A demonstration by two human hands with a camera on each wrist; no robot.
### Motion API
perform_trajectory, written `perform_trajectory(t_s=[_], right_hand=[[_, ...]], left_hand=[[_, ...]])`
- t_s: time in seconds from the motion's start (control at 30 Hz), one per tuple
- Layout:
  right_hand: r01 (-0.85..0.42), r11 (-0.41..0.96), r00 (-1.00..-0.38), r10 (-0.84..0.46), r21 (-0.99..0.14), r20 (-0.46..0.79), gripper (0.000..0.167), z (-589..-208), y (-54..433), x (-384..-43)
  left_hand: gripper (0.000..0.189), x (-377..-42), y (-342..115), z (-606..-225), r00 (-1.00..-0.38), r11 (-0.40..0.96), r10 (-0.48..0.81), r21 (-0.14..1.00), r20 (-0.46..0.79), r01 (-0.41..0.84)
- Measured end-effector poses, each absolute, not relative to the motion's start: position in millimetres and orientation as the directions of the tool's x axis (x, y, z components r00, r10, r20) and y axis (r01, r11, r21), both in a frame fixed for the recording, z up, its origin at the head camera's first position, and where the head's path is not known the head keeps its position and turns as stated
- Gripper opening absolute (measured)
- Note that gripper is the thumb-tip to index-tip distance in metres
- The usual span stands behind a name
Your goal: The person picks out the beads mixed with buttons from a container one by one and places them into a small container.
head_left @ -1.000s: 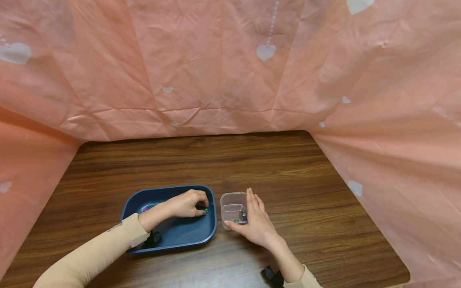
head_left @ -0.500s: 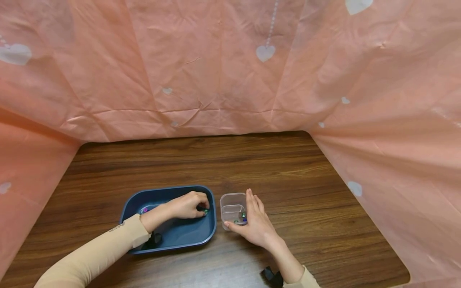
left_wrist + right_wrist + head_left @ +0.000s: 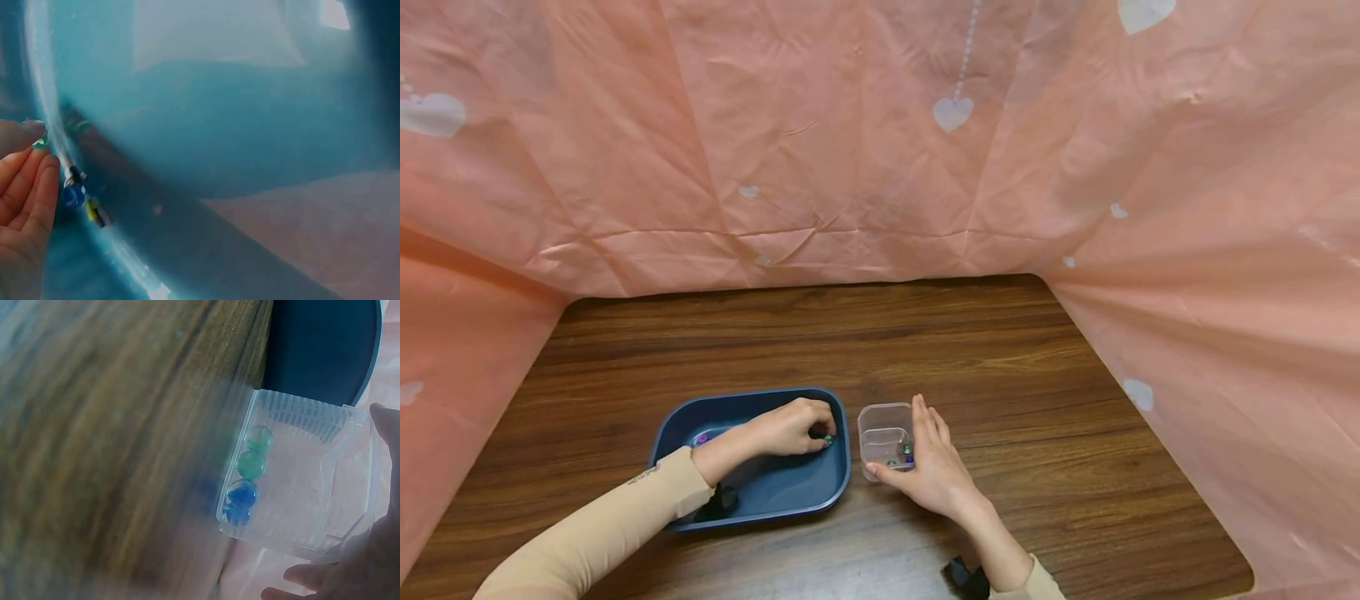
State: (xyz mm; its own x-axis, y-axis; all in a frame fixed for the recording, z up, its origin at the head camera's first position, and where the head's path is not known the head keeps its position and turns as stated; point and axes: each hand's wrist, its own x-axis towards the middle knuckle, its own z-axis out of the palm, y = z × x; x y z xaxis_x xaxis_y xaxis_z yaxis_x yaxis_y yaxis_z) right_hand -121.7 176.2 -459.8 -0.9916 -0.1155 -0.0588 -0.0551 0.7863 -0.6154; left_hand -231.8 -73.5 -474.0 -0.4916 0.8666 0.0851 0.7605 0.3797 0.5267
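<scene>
Inside the blue basin (image 3: 790,496), my left hand (image 3: 792,427) reaches to the right end and pinches a green glass marble (image 3: 41,141) between thumb and fingertips. Against the basin wall near these fingers, the left wrist view shows a blue marble (image 3: 73,195) and a yellow-and-dark piece (image 3: 97,212), blurred. My right hand (image 3: 934,471) rests on a clear plastic container (image 3: 880,417), its straight fingers along the right side and its thumb at the near edge. Green marbles (image 3: 252,464) and blue marbles (image 3: 242,494) lie at the container's bottom.
A purple marble (image 3: 702,438) lies at the left end of the basin, partly behind the left forearm. Both containers stand side by side on the wooden table (image 3: 1000,358). A pink curtain (image 3: 850,150) with white hearts hangs around the back and sides.
</scene>
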Motion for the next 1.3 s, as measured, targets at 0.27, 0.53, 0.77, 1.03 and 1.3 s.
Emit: perform_trajectory(t_s=[0.27,0.53,0.77,1.03,1.3], right_hand=[[-0.053,0.791,-0.992,-0.112,-0.61,-0.059,0.118,-459.3,175.6,-122.1],[-0.058,0.794,-0.992,-0.111,-0.605,-0.051,0.117,-459.1,175.6,-122.5],[-0.062,0.79,-0.992,-0.117,-0.61,-0.052,0.118,-459.4,175.8,-122.2],[-0.055,0.785,-0.992,-0.116,-0.618,-0.059,0.118,-459.2,176.4,-122.0],[-0.057,0.782,-0.991,-0.121,-0.621,-0.06,0.118,-459.4,175.8,-122.0]], left_hand=[[0.006,-232.4,-79.9,-466.7,-0.517,0.383,0.851,0.562,0.094,0.733],[0.006,-233.6,-84.0,-453.3,-0.531,0.378,0.842,0.592,0.101,0.712],[0.009,-233.4,-86.5,-433.4,-0.516,0.332,0.838,0.583,0.18,0.742],[0.01,-231.5,-81.0,-422.9,-0.49,0.308,0.848,0.566,0.2,0.764],[0.008,-227.3,-70.5,-416.7,-0.465,0.274,0.851,0.55,0.243,0.789]])
